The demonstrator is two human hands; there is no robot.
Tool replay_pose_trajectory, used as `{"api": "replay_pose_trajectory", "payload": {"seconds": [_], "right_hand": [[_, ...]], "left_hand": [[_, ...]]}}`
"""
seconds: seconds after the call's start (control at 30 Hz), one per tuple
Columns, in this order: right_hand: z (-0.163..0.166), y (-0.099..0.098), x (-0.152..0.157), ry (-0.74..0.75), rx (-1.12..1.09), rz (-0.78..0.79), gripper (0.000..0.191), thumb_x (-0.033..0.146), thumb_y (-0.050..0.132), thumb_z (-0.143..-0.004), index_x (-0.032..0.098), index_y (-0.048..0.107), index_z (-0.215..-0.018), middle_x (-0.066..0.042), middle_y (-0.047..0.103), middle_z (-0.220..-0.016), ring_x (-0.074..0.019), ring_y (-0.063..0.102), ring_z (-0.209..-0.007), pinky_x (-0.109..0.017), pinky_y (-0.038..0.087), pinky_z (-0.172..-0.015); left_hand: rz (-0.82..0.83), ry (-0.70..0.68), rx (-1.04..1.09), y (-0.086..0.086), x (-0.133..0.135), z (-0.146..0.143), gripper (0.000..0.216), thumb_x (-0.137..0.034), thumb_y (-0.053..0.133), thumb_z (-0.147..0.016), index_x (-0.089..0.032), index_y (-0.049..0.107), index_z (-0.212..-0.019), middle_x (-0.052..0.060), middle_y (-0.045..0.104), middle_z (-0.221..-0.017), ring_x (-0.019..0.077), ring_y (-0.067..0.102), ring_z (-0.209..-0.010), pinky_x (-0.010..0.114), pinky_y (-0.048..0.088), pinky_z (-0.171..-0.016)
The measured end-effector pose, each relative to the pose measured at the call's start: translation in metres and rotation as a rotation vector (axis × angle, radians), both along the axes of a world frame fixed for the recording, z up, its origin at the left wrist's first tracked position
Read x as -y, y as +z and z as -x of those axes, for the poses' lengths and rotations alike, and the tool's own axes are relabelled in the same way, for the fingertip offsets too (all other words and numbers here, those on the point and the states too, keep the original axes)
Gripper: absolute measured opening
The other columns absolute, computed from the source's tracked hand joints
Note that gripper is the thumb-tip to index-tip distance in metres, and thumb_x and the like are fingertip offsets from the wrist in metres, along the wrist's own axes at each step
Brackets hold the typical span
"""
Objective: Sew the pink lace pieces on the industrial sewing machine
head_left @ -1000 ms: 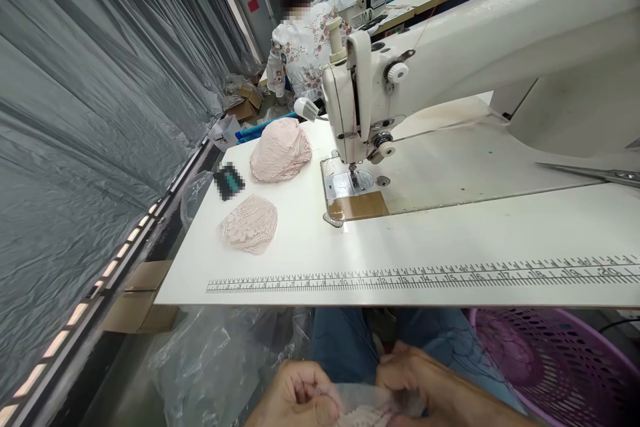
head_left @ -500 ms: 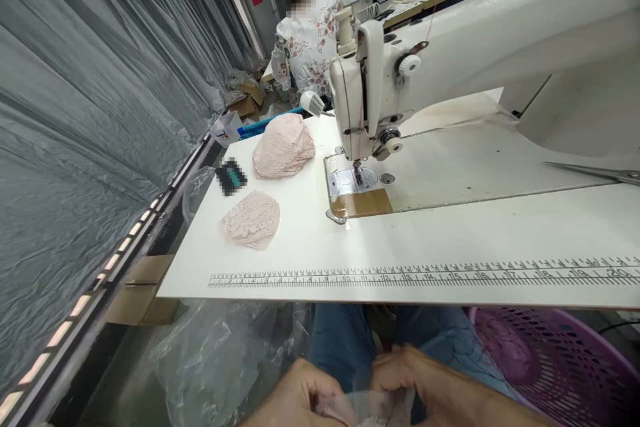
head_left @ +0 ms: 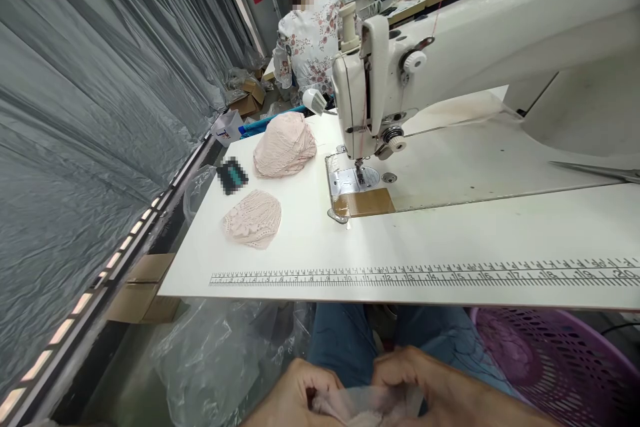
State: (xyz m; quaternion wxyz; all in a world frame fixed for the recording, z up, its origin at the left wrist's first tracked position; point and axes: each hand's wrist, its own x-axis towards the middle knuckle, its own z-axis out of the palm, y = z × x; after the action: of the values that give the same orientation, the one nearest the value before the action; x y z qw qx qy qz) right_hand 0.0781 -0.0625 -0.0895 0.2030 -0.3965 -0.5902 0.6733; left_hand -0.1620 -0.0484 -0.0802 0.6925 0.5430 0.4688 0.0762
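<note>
Low over my lap, my left hand (head_left: 295, 395) and my right hand (head_left: 425, 384) both pinch a small piece of pale pink sheer fabric (head_left: 363, 407) between them, fingers curled closed. It is partly cut off by the bottom edge of the view. Ahead stands a white sewing machine (head_left: 380, 80) on the white table (head_left: 450, 234), its needle over a metal plate (head_left: 350, 182). A flat pink lace piece (head_left: 251, 218) lies on the table's left part, and a heap of pink lace pieces (head_left: 284, 145) sits behind it.
A printed ruler (head_left: 425, 275) runs along the table's front edge. A purple plastic basket (head_left: 555, 360) stands at my right knee, clear plastic bags (head_left: 215, 360) at my left. Scissors (head_left: 600, 170) lie at the right. Grey plastic sheeting (head_left: 90, 114) hangs on the left. Other people work at machines behind.
My hands have shifted slightly on the fabric, staying closed on it. The view has drifted a little, so the table appears slightly further right.
</note>
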Motion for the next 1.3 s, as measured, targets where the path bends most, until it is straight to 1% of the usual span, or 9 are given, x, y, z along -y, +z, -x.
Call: {"api": "replay_pose_trajectory", "payload": {"seconds": [0.17,0.3,0.53,0.67,0.8,0.97,1.07,1.2,1.3], "right_hand": [[0.011,0.0,-0.001,-0.023,0.004,-0.023,0.033,0.048,0.055,-0.081,0.018,0.067,-0.076,0.0,0.054,-0.069,-0.0168,0.053,-0.072,-0.025,0.041,-0.064],[0.008,0.0,0.0,0.03,0.016,-0.033,0.038,0.05,0.052,-0.085,0.017,0.07,-0.079,-0.001,0.057,-0.07,-0.0165,0.055,-0.071,-0.025,0.042,-0.065],[0.006,0.001,0.004,0.014,0.138,-0.041,0.011,0.021,0.072,-0.067,0.02,0.072,-0.078,-0.002,0.066,-0.085,-0.0225,0.059,-0.091,-0.03,0.042,-0.079],[0.005,0.003,0.001,0.034,0.101,-0.021,0.01,0.024,0.069,-0.07,0.02,0.071,-0.079,-0.001,0.065,-0.085,-0.0206,0.059,-0.089,-0.028,0.043,-0.077],[0.01,0.009,-0.001,0.068,0.055,0.006,0.006,0.023,0.067,-0.068,0.018,0.068,-0.072,0.0,0.062,-0.077,-0.0192,0.057,-0.083,-0.026,0.042,-0.071],[0.007,0.015,-0.004,0.101,0.011,0.053,0.009,0.022,0.063,-0.067,0.018,0.067,-0.074,0.002,0.059,-0.071,-0.0162,0.057,-0.076,-0.022,0.04,-0.063],[-0.005,0.013,-0.007,0.146,-0.008,0.111,0.012,0.028,0.068,-0.066,0.017,0.067,-0.07,0.002,0.059,-0.07,-0.0136,0.056,-0.067,-0.021,0.038,-0.058],[-0.014,0.003,-0.005,0.152,-0.012,0.137,0.035,0.048,0.077,-0.063,0.015,0.069,-0.071,0.004,0.056,-0.065,-0.0114,0.051,-0.063,-0.02,0.035,-0.055],[-0.011,-0.004,-0.003,0.133,-0.015,0.126,0.039,0.049,0.08,-0.06,0.014,0.069,-0.072,0.003,0.057,-0.067,-0.012,0.051,-0.065,-0.02,0.033,-0.054]], "left_hand": [[0.027,-0.022,-0.035,-0.006,-0.001,0.002,0.057,-0.063,0.084,-0.047,-0.011,0.062,-0.055,-0.001,0.049,-0.058,0.0072,0.038,-0.053,0.021,0.025,-0.049],[0.002,-0.004,-0.034,-0.004,0.0,0.002,0.056,-0.062,0.084,-0.048,-0.012,0.062,-0.055,-0.002,0.047,-0.056,0.0076,0.038,-0.054,0.021,0.024,-0.05],[-0.032,0.011,-0.03,-0.001,0.004,0.001,0.051,-0.058,0.084,-0.054,-0.01,0.066,-0.06,0.002,0.056,-0.062,0.0084,0.041,-0.055,0.021,0.023,-0.049],[-0.05,0.008,-0.048,-0.001,0.005,0.006,0.052,-0.058,0.084,-0.053,-0.011,0.065,-0.058,0.0,0.052,-0.058,0.0084,0.039,-0.055,0.021,0.024,-0.05],[-0.019,-0.071,-0.124,0.014,0.002,0.004,0.039,-0.048,0.084,-0.058,-0.012,0.071,-0.067,-0.001,0.052,-0.063,0.0101,0.043,-0.061,0.02,0.029,-0.054],[0.007,-0.099,-0.267,0.032,-0.006,-0.007,0.03,-0.042,0.084,-0.058,-0.016,0.075,-0.07,-0.003,0.055,-0.063,0.0105,0.045,-0.06,0.019,0.029,-0.051],[0.057,-0.08,-0.208,0.034,-0.009,-0.009,0.032,-0.044,0.084,-0.059,-0.016,0.075,-0.07,-0.001,0.06,-0.062,0.012,0.05,-0.061,0.018,0.032,-0.05],[0.086,-0.047,-0.173,0.034,-0.009,-0.008,0.029,-0.041,0.084,-0.059,-0.015,0.076,-0.07,0.001,0.064,-0.065,0.0111,0.051,-0.061,0.017,0.035,-0.051],[0.085,-0.051,-0.156,0.03,-0.008,-0.003,0.03,-0.04,0.084,-0.06,-0.013,0.076,-0.07,0.0,0.061,-0.06,0.0084,0.047,-0.055,0.017,0.034,-0.05]]}}
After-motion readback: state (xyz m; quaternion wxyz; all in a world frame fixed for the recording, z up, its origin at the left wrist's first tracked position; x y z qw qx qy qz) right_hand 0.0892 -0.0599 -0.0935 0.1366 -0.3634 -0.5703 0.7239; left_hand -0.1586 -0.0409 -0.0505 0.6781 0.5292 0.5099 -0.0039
